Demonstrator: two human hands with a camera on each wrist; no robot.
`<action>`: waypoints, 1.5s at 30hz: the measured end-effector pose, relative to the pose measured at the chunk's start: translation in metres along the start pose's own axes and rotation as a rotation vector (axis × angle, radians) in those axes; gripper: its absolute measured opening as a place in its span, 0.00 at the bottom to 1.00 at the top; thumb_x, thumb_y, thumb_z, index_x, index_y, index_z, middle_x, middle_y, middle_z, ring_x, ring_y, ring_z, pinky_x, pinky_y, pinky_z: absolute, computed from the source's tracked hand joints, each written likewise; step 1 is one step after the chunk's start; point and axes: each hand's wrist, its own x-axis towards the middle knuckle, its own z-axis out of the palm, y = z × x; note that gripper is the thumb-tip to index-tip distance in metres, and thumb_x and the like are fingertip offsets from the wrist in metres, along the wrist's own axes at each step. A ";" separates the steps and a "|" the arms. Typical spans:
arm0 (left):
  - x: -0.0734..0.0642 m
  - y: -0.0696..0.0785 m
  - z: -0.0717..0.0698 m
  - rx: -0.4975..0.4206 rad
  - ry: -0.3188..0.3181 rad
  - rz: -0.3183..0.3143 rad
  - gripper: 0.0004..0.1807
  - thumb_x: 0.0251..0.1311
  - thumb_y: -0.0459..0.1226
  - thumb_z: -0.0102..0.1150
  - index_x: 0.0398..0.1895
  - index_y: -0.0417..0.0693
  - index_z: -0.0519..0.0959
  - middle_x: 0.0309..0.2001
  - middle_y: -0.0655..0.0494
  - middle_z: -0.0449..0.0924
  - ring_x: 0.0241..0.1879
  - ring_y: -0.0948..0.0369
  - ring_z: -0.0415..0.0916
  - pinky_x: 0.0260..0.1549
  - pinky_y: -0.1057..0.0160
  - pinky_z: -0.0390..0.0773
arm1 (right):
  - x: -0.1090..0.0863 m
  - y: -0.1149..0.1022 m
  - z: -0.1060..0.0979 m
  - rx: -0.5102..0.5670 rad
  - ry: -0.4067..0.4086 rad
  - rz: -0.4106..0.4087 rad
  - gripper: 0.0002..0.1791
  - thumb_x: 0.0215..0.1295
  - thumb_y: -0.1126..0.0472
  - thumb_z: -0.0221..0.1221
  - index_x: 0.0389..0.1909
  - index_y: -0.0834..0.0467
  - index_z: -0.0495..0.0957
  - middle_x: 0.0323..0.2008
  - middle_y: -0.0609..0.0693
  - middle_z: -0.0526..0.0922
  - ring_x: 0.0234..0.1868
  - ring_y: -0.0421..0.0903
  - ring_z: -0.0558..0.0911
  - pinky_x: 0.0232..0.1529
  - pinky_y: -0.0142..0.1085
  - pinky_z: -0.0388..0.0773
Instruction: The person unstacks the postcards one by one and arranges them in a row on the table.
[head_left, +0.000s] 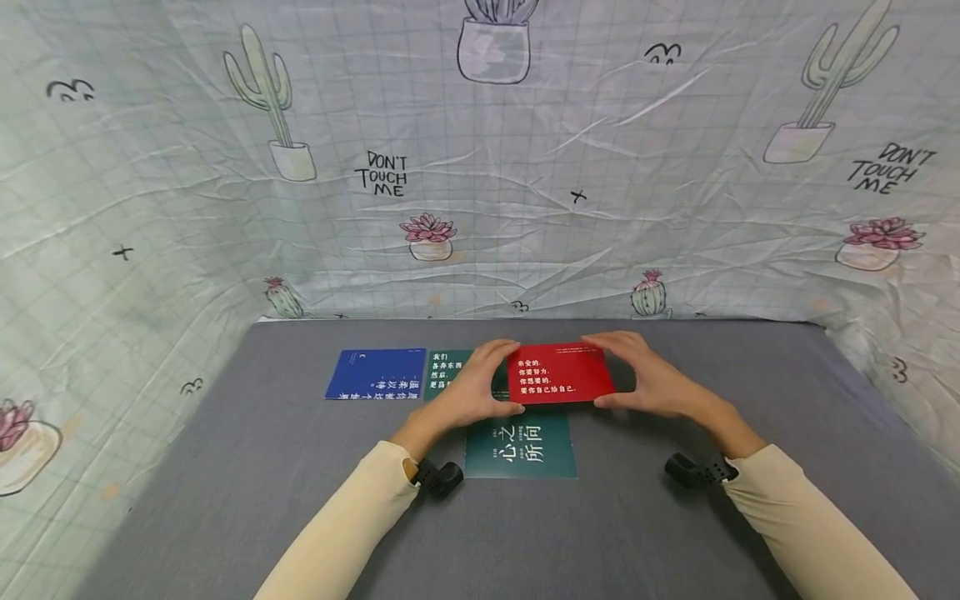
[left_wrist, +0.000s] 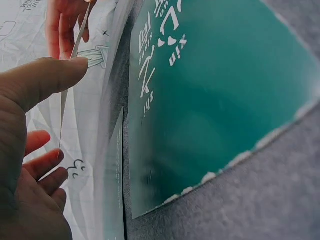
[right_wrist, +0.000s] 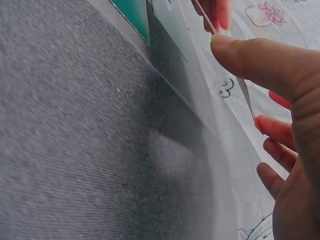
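Both hands hold a red card (head_left: 560,373) with white lettering, raised above the table. My left hand (head_left: 474,385) pinches its left side, thumb at the near corner and fingertips at the far one. On the opposite side my right hand (head_left: 651,379) grips the card in the same way. In both wrist views the card shows as a thin edge (left_wrist: 64,107) between thumb and fingers. Below it lies a green card (head_left: 525,450) with large white characters. Another green card (head_left: 444,367) is partly hidden behind my left hand. A blue card (head_left: 377,373) lies left of that.
The cards lie on a grey table (head_left: 247,508). A pale cloth (head_left: 547,250) printed with cacti hangs behind the table and along its sides. Each wrist wears a black band with a camera (head_left: 442,477).
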 end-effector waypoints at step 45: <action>0.036 -0.006 0.016 0.109 -0.133 -0.138 0.49 0.47 0.48 0.70 0.72 0.46 0.58 0.70 0.50 0.60 0.72 0.53 0.47 0.70 0.56 0.41 | 0.002 0.039 0.007 0.010 -0.065 0.148 0.45 0.49 0.45 0.71 0.68 0.51 0.65 0.64 0.53 0.64 0.65 0.56 0.57 0.55 0.63 0.65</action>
